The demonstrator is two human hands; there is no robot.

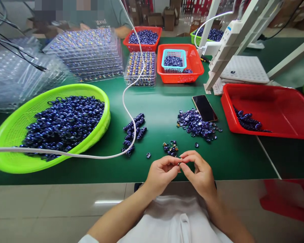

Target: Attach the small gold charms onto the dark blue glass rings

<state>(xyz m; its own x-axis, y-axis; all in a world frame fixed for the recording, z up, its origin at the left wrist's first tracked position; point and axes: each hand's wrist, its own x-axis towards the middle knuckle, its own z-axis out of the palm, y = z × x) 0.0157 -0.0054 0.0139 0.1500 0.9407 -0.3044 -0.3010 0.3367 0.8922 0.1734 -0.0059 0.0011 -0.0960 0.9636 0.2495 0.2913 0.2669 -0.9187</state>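
My left hand (163, 171) and my right hand (197, 170) meet at the table's front edge, fingertips pinched together on a small dark piece (179, 163). Fingers cover most of it, so its kind does not show. Just beyond them lies a small cluster of dark blue pieces with gold bits (171, 147). A heap of shiny blue caps (197, 125) spreads behind my right hand, with one loose cap (197, 145) nearer. Left of my hands are rows of blue ring-like pieces (134, 131) and a single round cap (148, 155).
A green basket (105, 111) of blue ring-like pieces stands left, crossed by a white cable (125, 98). A phone (204, 107) touches the heap. Right is a red tray (276, 108). Behind stand stacked clear trays (91, 57), red baskets (179, 78) and a metal post (218, 74). Another person (103, 13) sits opposite.
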